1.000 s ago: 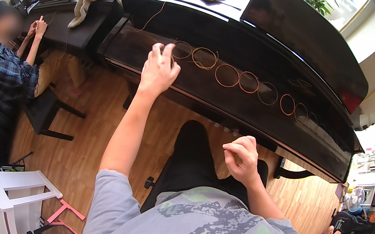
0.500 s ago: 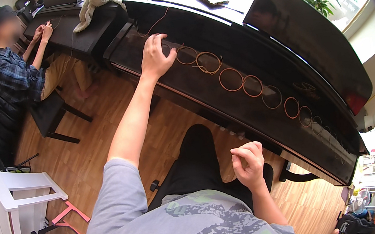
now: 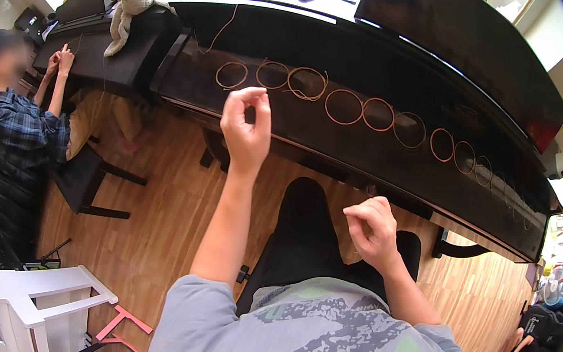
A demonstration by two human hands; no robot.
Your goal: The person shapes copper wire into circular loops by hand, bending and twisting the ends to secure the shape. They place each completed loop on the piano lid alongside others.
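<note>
The left hand [image 3: 245, 127] has lifted off the piano [image 3: 393, 145], fingertips pinched together near the wire coils [image 3: 304, 84]; the right hand [image 3: 372, 224] stays loosely curled over the lap.

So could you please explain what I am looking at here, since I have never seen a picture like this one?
This comes from a wide fisheye camera worn on a person's head, looking down at their own arms, so straight edges bend near the rim. There is no machine, only two bare hands. The left hand is raised with thumb and fingers pinched together; whether it grips something thin I cannot tell. The right hand is curled near the lap. In front stands a black piano with its lid closed, and on it lies a row of coiled wire rings, copper and orange. A stuffed toy rests further back. Another person in a plaid shirt sits at a second instrument on the left.
</note>
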